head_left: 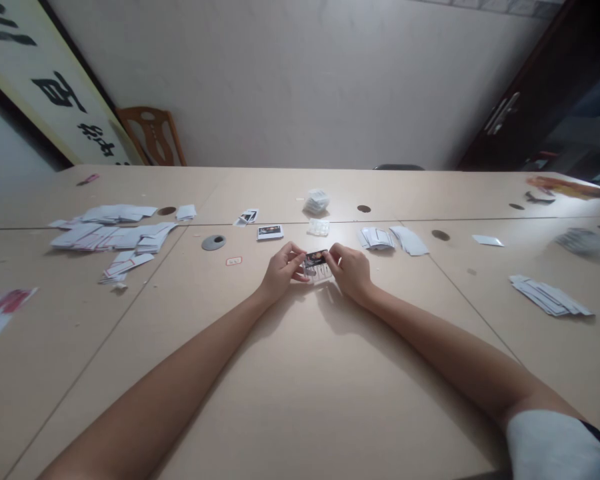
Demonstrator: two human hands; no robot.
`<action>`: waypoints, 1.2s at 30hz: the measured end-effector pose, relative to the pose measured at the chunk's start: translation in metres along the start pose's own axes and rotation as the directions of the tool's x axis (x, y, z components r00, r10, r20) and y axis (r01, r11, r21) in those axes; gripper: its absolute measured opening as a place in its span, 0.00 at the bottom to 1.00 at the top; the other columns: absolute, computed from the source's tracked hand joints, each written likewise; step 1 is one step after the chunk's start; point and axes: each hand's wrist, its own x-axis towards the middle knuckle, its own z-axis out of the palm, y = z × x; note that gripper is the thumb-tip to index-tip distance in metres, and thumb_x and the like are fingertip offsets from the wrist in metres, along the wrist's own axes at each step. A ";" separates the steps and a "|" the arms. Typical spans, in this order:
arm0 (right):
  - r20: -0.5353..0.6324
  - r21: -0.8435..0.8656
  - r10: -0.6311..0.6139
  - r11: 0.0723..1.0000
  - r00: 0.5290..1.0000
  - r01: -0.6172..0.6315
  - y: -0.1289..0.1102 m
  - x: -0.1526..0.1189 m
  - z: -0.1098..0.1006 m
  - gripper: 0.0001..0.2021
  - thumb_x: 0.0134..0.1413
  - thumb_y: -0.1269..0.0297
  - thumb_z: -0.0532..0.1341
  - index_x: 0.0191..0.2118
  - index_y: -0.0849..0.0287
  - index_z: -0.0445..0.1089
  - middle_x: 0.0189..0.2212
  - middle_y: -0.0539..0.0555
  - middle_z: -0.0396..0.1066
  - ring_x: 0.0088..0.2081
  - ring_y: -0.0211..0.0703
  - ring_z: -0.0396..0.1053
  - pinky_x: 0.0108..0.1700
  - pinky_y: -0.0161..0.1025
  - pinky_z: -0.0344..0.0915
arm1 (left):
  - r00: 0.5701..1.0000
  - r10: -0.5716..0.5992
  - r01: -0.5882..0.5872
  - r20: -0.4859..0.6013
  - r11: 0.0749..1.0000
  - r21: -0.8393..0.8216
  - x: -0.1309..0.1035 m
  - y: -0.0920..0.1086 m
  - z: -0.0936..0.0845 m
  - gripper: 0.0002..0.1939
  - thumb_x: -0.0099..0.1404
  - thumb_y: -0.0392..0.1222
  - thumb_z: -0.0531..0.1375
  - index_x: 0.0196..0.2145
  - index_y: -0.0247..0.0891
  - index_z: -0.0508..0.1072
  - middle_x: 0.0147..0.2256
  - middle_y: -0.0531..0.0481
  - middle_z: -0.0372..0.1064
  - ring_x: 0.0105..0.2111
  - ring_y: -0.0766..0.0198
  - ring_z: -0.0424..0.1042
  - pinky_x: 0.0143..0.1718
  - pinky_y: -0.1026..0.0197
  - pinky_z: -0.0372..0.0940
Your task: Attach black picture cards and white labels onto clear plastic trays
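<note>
Between both hands is a small clear plastic case (319,272) with a dark printed card (316,257) at its top. My left hand (281,272) grips the left edge, fingers closed on it. At the upper right corner, my right hand (351,270) pinches the card and case. Just beyond the hands lies another clear case (319,227), and behind it a stack of clear cases (317,201). A pile of dark printed cards (270,232) sits a little to the left.
White paper slips (110,233) are heaped on the table (300,400) at the left. More white slips (377,239) lie to the right, with a fanned row (550,295) farther right. A grey cable-hole cover (214,242) and a red-bordered label (234,261) are left of the hands.
</note>
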 end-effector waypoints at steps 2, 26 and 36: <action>0.000 0.004 0.004 1.000 1.000 -0.004 0.000 0.000 0.000 0.13 0.63 0.59 0.55 0.27 0.57 0.67 0.23 0.51 0.70 0.25 0.40 0.63 0.28 0.35 0.47 | 1.000 0.001 -0.001 0.004 1.000 -0.001 0.000 0.000 0.000 0.21 0.59 0.56 0.65 0.34 0.36 0.64 0.30 0.52 0.69 0.23 0.69 0.71 0.24 0.63 0.74; 0.089 0.641 0.079 0.759 0.993 -0.118 0.011 0.004 0.009 0.16 0.59 0.50 0.58 0.30 0.58 0.70 0.23 0.48 0.69 0.20 0.37 0.66 0.24 0.34 0.61 | 1.000 0.011 -0.010 -0.014 1.000 0.019 0.001 0.004 -0.001 0.21 0.59 0.57 0.63 0.35 0.37 0.64 0.31 0.52 0.70 0.26 0.65 0.75 0.23 0.63 0.73; 0.171 0.696 0.121 0.688 0.978 -0.207 0.013 0.005 0.013 0.18 0.55 0.47 0.60 0.30 0.58 0.71 0.20 0.48 0.67 0.18 0.37 0.64 0.21 0.35 0.61 | 0.998 -0.060 0.060 -0.012 0.998 -0.013 0.000 0.006 -0.001 0.24 0.54 0.53 0.68 0.39 0.36 0.65 0.32 0.48 0.74 0.29 0.61 0.77 0.26 0.64 0.72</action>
